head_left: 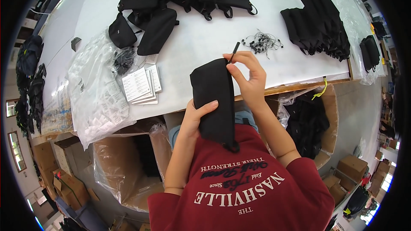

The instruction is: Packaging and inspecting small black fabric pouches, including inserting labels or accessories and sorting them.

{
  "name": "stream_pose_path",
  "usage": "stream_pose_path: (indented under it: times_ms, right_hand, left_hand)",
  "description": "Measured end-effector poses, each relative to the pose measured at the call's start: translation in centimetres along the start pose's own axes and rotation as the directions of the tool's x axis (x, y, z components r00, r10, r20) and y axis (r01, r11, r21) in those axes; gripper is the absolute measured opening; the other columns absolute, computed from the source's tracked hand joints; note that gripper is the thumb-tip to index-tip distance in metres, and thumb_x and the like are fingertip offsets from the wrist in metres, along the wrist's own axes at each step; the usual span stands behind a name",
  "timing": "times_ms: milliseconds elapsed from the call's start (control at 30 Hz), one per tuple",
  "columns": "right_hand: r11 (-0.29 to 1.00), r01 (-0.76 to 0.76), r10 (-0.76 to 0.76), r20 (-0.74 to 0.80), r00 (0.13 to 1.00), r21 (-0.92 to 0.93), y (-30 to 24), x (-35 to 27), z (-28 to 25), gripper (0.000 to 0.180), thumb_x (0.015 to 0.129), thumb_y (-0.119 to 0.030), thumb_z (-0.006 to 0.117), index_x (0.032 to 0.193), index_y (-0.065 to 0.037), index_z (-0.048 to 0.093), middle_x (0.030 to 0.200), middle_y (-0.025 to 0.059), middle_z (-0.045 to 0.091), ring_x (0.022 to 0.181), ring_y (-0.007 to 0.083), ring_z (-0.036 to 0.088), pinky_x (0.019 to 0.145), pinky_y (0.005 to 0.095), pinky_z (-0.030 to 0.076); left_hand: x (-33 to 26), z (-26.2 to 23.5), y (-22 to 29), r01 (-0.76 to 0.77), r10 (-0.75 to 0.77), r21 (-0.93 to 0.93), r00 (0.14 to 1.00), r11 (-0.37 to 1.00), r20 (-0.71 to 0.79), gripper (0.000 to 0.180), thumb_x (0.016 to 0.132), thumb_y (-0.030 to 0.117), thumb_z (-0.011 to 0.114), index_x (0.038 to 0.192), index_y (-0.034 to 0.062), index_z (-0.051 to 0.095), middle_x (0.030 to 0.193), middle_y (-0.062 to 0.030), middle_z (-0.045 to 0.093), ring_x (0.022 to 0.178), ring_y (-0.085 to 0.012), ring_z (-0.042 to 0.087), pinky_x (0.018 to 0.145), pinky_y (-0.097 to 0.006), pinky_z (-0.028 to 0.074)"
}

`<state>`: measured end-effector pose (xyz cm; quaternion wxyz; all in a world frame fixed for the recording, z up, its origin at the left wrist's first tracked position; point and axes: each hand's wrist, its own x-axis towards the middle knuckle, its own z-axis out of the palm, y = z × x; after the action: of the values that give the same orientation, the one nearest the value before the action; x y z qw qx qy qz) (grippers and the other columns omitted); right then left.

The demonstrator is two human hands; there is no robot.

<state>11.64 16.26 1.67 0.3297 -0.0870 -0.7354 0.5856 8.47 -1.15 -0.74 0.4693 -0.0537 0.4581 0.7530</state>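
A flat black zippered pouch [210, 98] is held upright in front of my chest, over the table's near edge. My left hand [198, 117] is closed on its left side, thumb lying across the front and the other fingers hidden behind. At the pouch's upper right corner, my right hand [251, 77] pinches a thin black pull tab [235, 51], whose end sticks up past the fingertips. A small black loop [231, 147] hangs from the pouch's lower end.
Black pouches [158, 0] are heaped at the far side, and more lie in a row [317, 25] on the right. Near them is a tangle of black strings [262, 42]. White printed cards [139, 86] and a clear plastic bag [96, 90] lie left. Plastic-lined cartons [124, 167] stand below.
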Motion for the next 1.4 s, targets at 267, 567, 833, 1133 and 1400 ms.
stream_pose_path:
  times_ms: [267,567,833,1133,1400]
  right_hand:
    - [0.941,0.157,-0.145,0.062,0.987,-0.299,-1.4,-1.5,-0.1,0.012,0.070,-0.007,0.074,0.080,-0.007,0.067,0.081,0.0029,0.061,0.080,0.0197,0.053,0.070,0.0293,0.042]
    - [0.997,0.007,0.033,0.540,0.841,-0.072,-4.7,-2.8,-1.1,0.010,0.071,-0.005,0.071,0.079,-0.005,0.066,0.082,0.0028,0.059,0.082,0.0205,0.052,0.074,0.0296,0.043]
    - [0.846,0.214,-0.004,0.395,0.919,-0.488,-4.5,-2.3,-1.6,0.041,0.074,-0.016,0.071,0.112,-0.011,0.056,0.123,0.0092,0.048,0.112,0.0289,0.043,0.096,0.0405,0.033]
    - [0.784,0.377,-0.036,0.570,0.821,-0.493,-3.6,-1.0,-2.1,0.053,0.062,-0.001,0.073,0.112,-0.013,0.060,0.098,0.0062,0.063,0.087,0.0219,0.062,0.077,0.0299,0.050]
    - [0.882,-0.466,0.366,0.517,0.774,0.073,-3.9,-0.1,-5.8,0.055,0.078,-0.005,0.067,0.129,-0.008,0.047,0.120,0.0071,0.054,0.101,0.0132,0.056,0.086,0.0266,0.046]
  left_hand:
    - [1.2,-0.5,0.2,-0.063,0.037,-0.313,0.996,0.948,-0.086,0.028,0.085,0.015,0.063,0.108,-0.0008,0.059,0.093,-0.0097,0.066,0.079,-0.0185,0.066,0.070,-0.029,0.055]
    - [2.6,-2.8,2.3,-0.014,0.068,-0.533,0.994,0.846,0.081,0.029,0.094,0.028,0.050,0.096,0.0017,0.062,0.079,-0.0140,0.065,0.065,-0.0213,0.064,0.051,-0.030,0.054]
    - [2.1,-0.9,3.0,-0.179,0.112,-0.341,0.972,0.923,-0.207,0.031,0.095,0.024,0.049,0.112,0.0000,0.057,0.104,-0.0111,0.065,0.090,-0.0210,0.065,0.077,-0.031,0.054]
    - [0.1,-1.0,0.4,-0.142,0.131,-0.332,0.990,0.933,-0.055,0.039,0.096,0.030,0.050,0.127,0.0060,0.045,0.116,-0.0079,0.056,0.107,-0.0183,0.055,0.090,-0.032,0.046]
    - [0.1,-2.7,2.9,-0.516,0.500,0.246,0.856,0.820,0.131,0.069,0.085,0.015,0.065,0.142,0.0058,0.028,0.117,-0.0111,0.056,0.108,-0.0211,0.052,0.099,-0.034,0.038]
